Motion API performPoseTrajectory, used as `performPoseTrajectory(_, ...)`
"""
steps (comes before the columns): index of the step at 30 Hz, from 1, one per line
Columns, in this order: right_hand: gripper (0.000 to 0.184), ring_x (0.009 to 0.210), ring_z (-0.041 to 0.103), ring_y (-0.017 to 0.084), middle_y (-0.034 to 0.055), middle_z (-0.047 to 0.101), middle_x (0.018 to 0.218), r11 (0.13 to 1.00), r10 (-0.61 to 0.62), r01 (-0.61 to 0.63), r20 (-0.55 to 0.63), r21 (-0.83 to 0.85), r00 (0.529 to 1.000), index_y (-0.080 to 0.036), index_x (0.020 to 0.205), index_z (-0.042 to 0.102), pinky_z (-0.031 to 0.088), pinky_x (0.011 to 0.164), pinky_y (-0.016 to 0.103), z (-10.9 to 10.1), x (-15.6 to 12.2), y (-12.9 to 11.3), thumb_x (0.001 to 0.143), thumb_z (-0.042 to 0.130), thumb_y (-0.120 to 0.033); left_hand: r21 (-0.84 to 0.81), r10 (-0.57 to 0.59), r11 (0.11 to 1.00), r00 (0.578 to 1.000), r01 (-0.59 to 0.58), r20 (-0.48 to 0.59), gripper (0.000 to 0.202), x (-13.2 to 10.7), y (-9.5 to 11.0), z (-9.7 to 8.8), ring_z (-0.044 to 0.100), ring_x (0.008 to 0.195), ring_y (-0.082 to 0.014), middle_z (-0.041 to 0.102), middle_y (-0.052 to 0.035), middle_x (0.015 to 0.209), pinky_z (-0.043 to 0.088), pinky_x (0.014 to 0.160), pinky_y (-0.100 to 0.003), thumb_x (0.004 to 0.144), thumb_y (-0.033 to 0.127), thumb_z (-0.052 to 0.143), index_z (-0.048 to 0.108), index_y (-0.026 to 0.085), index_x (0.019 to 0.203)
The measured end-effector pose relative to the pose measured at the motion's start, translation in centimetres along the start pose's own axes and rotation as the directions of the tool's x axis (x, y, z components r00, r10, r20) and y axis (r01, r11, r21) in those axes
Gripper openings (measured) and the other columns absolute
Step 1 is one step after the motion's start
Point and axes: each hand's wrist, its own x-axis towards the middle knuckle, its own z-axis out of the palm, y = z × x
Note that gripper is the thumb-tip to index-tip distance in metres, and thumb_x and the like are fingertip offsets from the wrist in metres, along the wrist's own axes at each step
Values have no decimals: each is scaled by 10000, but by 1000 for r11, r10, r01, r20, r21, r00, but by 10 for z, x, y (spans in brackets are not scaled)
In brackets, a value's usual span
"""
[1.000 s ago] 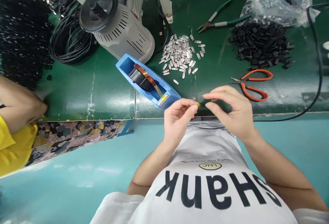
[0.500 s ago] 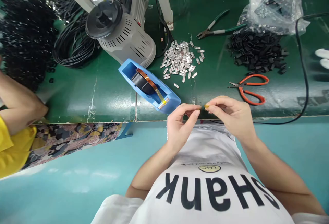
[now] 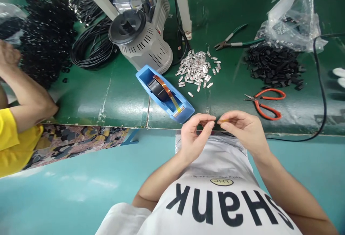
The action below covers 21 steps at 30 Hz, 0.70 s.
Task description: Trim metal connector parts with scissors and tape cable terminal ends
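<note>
At the front edge of the green bench, my right hand (image 3: pixel 244 130) pinches a small piece of amber tape (image 3: pixel 224 120) between thumb and forefinger. Close beside it, my left hand (image 3: pixel 197 132) has its thumb and forefinger pressed together; anything between them is too small to make out. The two sets of fingertips are a narrow gap apart. Just left of my left hand stands a blue tape dispenser (image 3: pixel 185 109) with a roll of amber tape (image 3: pixel 167 90). Beyond my hands lies a pile of small silver connectors (image 3: pixel 196 67).
Orange-handled pliers (image 3: pixel 265 103), green-handled cutters (image 3: pixel 234 40), black plastic pieces (image 3: pixel 275 66) and a clear bag (image 3: pixel 296 19) lie to the right. A grey machine (image 3: pixel 145 42) stands behind the dispenser. Coiled black cables (image 3: pixel 88 53) and a co-worker's arm (image 3: pixel 29 89) are at the left.
The camera view has shifted, so the bench items appear lower and mostly further right. My hands stay close together, still pinching, and the amber piece in my right fingers shows at a different angle.
</note>
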Motion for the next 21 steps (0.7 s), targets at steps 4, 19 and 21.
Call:
performPoseTrajectory(4, 127, 728, 718, 147, 23, 777, 838, 996, 4, -12, -94, -86, 996, -232, 909, 784, 621, 722, 274, -4, -1, -3, 872, 774, -353, 170, 231, 957, 972, -235, 40, 148, -5, 10, -9, 663, 814, -158, 732, -59, 923, 537, 745, -293, 938, 177, 653, 724, 205, 1064)
performPoseTrajectory(19, 289, 656, 597, 163, -1, 645, 684, 975, -120, 103, -78, -195, 990, -222, 688, 612, 488, 621, 307, -9, -7, -1, 710, 892, -292, 769, 328, 638, 892, 34, -312, 613, -4, -17, -67, 513, 1226, -310, 512, -139, 1287, 454, 1030, -481, 770, 439, 842, 544, 219, 1259)
performPoseTrajectory(21, 275, 653, 582, 155, -1, 640, 704, 977, -123, 108, -70, -186, 990, -226, 701, 609, 476, 606, 295, -8, -8, -4, 723, 877, -281, 819, 367, 572, 877, 51, -311, 475, 0, -18, -67, 513, 1190, -311, 527, -126, 1234, 418, 1055, -510, 789, 439, 828, 606, 216, 1144)
